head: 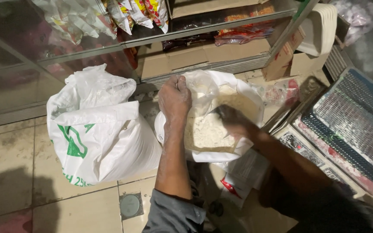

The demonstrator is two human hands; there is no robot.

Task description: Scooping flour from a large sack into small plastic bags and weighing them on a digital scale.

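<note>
On the tiled floor (14, 151), my left hand (174, 98) pinches the rim of an open white sack (247, 97) of pale flour (206, 131); my right hand (232, 121), blurred inside it, I cannot tell. A tied sack (96, 138) stands just beside.

The right hand (232, 121) is blurred inside the open white sack (234, 92), so its grip cannot be told. Snack packets (139, 11) on the far shelf are cut off by the top edge.

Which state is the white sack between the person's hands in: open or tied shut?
Open. The left hand holds the white sack's mouth wide, pale powder shows inside, and the right hand reaches in.
</note>
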